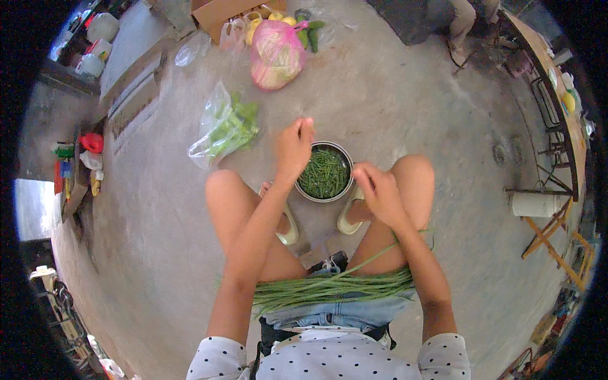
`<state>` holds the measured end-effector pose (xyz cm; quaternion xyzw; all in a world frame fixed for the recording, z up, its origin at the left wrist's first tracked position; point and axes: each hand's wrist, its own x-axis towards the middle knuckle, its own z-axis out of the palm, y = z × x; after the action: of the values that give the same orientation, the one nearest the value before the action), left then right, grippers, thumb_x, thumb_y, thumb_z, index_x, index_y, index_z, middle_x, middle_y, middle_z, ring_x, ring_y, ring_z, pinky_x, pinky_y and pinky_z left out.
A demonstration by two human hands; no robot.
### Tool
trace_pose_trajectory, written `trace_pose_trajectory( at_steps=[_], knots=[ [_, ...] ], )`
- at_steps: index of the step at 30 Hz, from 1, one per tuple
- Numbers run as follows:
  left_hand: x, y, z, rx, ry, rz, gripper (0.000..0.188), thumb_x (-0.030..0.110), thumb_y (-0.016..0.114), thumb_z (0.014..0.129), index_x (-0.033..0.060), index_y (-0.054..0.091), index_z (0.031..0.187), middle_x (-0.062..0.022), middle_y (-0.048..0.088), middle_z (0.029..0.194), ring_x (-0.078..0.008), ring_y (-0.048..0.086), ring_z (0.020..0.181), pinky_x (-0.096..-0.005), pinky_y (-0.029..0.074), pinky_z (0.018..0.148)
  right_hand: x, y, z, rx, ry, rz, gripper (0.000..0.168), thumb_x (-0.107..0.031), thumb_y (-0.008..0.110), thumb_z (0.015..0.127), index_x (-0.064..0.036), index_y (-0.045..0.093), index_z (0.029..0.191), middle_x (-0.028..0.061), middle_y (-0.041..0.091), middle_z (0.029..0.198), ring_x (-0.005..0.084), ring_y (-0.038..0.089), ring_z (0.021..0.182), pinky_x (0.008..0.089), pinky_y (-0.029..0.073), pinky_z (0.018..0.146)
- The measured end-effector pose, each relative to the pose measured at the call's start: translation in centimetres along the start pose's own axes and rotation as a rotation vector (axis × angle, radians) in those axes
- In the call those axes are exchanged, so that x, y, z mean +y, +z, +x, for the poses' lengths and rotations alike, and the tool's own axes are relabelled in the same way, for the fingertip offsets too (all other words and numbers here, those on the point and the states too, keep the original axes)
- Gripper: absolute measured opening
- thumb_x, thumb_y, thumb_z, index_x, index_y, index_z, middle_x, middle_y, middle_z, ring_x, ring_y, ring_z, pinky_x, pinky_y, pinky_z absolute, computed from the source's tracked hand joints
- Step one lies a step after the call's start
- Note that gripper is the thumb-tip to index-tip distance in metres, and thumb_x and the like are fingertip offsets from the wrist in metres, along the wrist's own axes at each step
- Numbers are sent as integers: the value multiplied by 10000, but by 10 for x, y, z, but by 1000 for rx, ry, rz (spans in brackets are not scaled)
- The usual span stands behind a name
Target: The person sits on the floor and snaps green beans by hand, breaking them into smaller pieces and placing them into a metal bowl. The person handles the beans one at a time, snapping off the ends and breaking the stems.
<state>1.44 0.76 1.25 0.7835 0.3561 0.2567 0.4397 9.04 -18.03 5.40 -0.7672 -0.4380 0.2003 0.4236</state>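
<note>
Between my feet on the concrete floor stands a round metal pot [352,164] holding many short cut pieces of green long beans [325,175]. My left hand [295,148] is raised at the pot's upper left rim, thumb and fingers drawn together. Just right of the pot, my right hand [381,192] is curled in front of my knee. Whether either hand pinches a piece of bean cannot be made out. Whole long beans [327,289] lie in a bundle across my lap. Some stray strands run up toward my right forearm, which partly hides them.
Ahead lie a clear plastic bag of leafy greens [232,124], a pink bag holding a large pale vegetable [278,57], dark green vegetables [312,35] and a cardboard box [209,16]. A person's leg [461,26] shows at upper right, near a long table [565,109].
</note>
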Motion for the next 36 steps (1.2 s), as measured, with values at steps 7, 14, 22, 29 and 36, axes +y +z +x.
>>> trace_pose_trajectory(
  at_steps=[7,14,22,29,36],
  knots=[
    [-44,31,-14,-244,-119,-122,291,245,419,908,19,585,832,-75,587,644,-176,565,586,-306,440,583,13,-6,0,-7,122,260,249,-130,405,869,-12,574,1009,24,526,709,98,464,620,243,402,580],
    [-9,9,-24,-427,-124,-161,274,234,395,938,19,558,894,-21,542,684,-92,495,602,-242,421,563,8,1,6,35,55,158,254,-138,476,851,-11,573,1048,16,467,658,109,446,610,265,387,540],
    [13,5,-40,-589,136,-361,227,221,445,922,20,529,858,-25,533,674,-88,500,618,-240,404,560,9,10,11,33,-121,-114,186,-149,551,843,22,500,791,156,488,661,244,462,551,325,386,520],
    [13,12,-45,-464,175,-225,206,184,483,885,8,546,799,-55,551,575,-136,514,520,-277,415,513,-2,6,9,-53,-161,-217,94,-85,527,788,5,498,781,171,515,702,330,525,606,394,429,559],
    [-14,26,-39,-285,20,-227,277,240,451,900,6,564,804,-46,553,579,-133,530,520,-279,416,497,6,12,6,-117,-197,-209,80,-75,539,770,-3,507,763,172,523,696,352,535,620,396,439,563]
  ],
)
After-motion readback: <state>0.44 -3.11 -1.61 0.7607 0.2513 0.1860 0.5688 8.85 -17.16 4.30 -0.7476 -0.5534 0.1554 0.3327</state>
